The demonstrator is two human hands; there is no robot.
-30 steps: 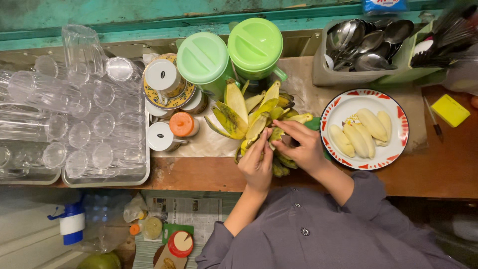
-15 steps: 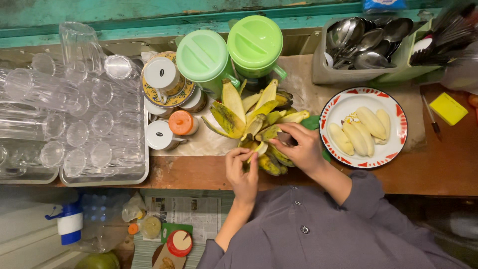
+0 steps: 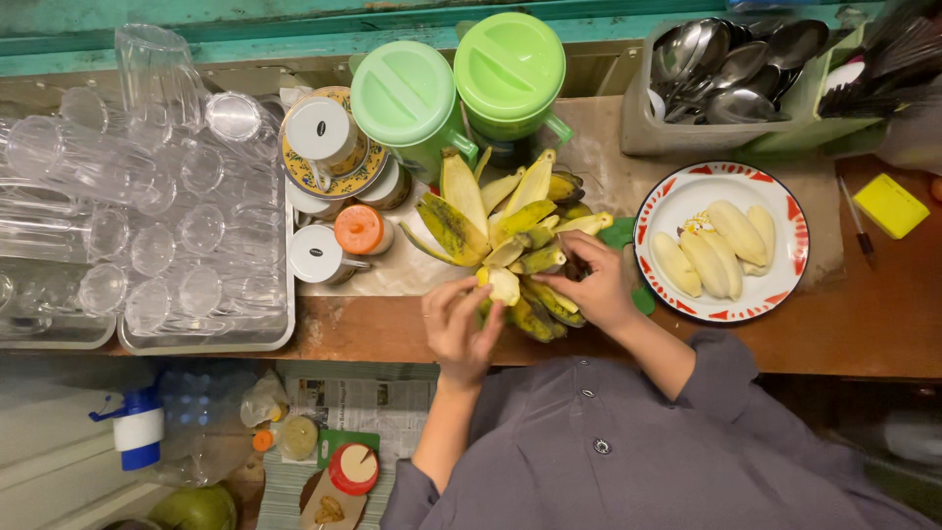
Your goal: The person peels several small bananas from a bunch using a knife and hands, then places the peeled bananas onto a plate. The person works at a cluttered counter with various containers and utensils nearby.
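Two hands work a half-peeled banana at tabletop edge, beside peel pile. Left hand fingers pinch its lower end; right hand grips peel. Long axis approx. upright, peeled tip toward person.

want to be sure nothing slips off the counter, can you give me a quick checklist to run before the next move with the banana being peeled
1. Left hand on the half-peeled banana: ok, its fingers touch the peeled tip.
2. Right hand steadying the banana bunch: ok, it rests on the bunch.
3. Room on the plate for another fruit: ok, peeled bananas fill the middle and the left part is bare.
4. Bunch fully on the wooden counter: not ok, its lower bananas reach the front edge.
5. Path from bunch to plate: ok, nothing stands between them.
6. Knife or tool in the right hand: cannot tell.
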